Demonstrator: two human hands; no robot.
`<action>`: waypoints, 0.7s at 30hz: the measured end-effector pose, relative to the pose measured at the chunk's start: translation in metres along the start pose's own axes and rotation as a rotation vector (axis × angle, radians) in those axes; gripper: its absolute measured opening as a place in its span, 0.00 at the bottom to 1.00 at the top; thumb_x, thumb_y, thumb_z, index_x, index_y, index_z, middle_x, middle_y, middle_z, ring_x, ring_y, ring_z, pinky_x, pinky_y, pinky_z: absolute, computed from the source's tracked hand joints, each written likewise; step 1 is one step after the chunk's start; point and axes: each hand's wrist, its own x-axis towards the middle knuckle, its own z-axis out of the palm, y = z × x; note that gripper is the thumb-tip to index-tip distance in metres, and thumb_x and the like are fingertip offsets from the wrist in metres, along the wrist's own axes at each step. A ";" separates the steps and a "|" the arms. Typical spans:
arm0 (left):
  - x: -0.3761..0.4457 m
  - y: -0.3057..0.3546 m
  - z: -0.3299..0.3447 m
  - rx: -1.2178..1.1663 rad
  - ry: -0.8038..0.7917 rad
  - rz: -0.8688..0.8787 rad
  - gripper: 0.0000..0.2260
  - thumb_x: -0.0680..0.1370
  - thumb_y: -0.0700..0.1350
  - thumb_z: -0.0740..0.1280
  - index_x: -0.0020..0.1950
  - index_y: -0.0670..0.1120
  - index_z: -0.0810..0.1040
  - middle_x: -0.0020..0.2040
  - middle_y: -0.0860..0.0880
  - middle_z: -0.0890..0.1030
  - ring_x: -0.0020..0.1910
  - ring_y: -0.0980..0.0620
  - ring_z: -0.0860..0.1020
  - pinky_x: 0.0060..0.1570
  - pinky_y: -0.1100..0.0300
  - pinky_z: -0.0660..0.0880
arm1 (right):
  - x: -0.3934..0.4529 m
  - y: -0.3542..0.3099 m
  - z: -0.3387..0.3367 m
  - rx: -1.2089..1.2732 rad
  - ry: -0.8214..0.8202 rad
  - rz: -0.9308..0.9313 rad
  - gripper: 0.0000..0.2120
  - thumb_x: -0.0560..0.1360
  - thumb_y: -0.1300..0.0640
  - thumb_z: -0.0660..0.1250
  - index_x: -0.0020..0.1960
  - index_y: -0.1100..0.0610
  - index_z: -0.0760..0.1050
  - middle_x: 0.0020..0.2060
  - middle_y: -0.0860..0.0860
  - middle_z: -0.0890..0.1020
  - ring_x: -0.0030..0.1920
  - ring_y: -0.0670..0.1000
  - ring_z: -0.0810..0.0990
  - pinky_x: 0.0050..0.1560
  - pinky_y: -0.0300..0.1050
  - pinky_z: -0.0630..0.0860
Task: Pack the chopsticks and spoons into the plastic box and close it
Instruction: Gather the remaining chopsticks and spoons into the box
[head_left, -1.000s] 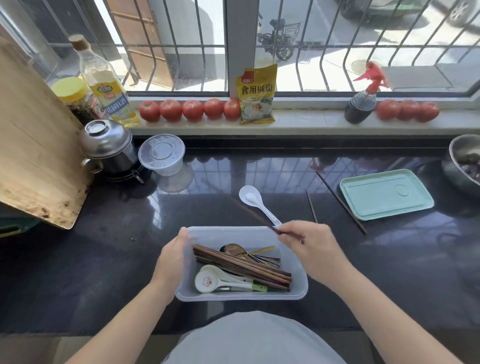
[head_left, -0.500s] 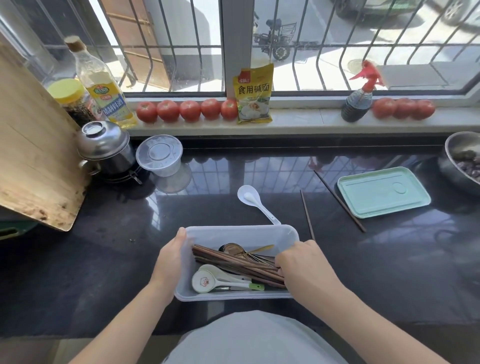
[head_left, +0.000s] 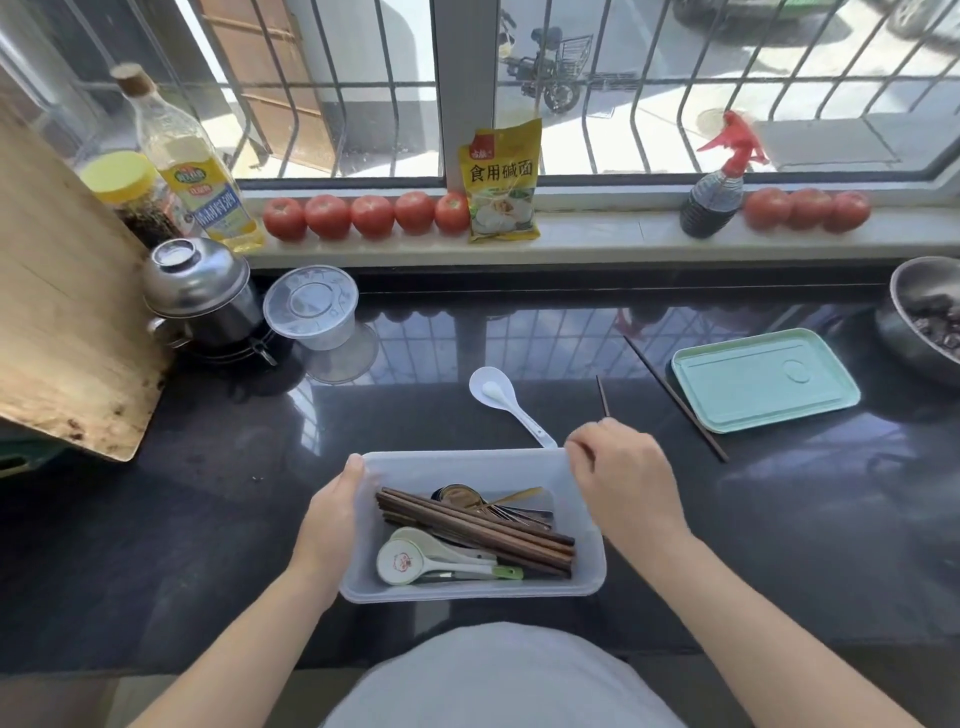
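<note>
A translucent plastic box (head_left: 457, 458) sits on the dark counter close to me. In it lie brown chopsticks (head_left: 478, 525), white ceramic spoons (head_left: 415, 558) and metal spoons (head_left: 465, 496). My left hand (head_left: 332, 519) grips the box's left rim. My right hand (head_left: 623, 478) hovers over the far right corner, fingers loosely curled, nothing visible in them. It covers the near end of a loose chopstick (head_left: 602, 395). On the counter beyond the box are a white spoon (head_left: 498, 397) and a second chopstick (head_left: 675, 397). The green lid (head_left: 763, 379) lies at the right.
A wooden cutting board (head_left: 62, 312) leans at the left beside a steel pot (head_left: 200, 296) and a clear round container (head_left: 311, 306). An oil bottle (head_left: 192, 166), tomatoes (head_left: 371, 215), a yellow packet (head_left: 501, 182) and a spray bottle (head_left: 711, 197) line the sill. A metal bowl (head_left: 904, 312) sits far right.
My right hand laid the chopstick it held into the box, then rose to the box's far right corner over the loose chopstick. My left hand stayed on the rim.
</note>
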 end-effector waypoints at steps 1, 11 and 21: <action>-0.005 0.004 0.003 0.026 0.034 0.019 0.24 0.80 0.67 0.59 0.48 0.50 0.85 0.48 0.44 0.86 0.53 0.43 0.82 0.60 0.43 0.75 | 0.009 0.017 0.004 0.053 -0.023 0.142 0.05 0.77 0.58 0.67 0.43 0.55 0.78 0.38 0.50 0.78 0.38 0.56 0.77 0.39 0.50 0.73; -0.007 0.010 0.010 0.220 0.154 0.093 0.18 0.86 0.55 0.55 0.38 0.56 0.71 0.39 0.57 0.73 0.46 0.49 0.70 0.44 0.53 0.66 | -0.004 0.074 0.067 0.000 -0.393 0.728 0.10 0.82 0.53 0.60 0.54 0.60 0.74 0.55 0.60 0.80 0.55 0.63 0.79 0.51 0.52 0.73; -0.005 0.006 0.000 0.025 0.024 -0.056 0.27 0.77 0.68 0.60 0.52 0.48 0.87 0.52 0.43 0.88 0.56 0.41 0.84 0.66 0.38 0.74 | -0.001 -0.038 -0.032 0.160 -0.392 -0.354 0.04 0.80 0.56 0.63 0.48 0.52 0.76 0.41 0.44 0.77 0.42 0.51 0.76 0.41 0.46 0.73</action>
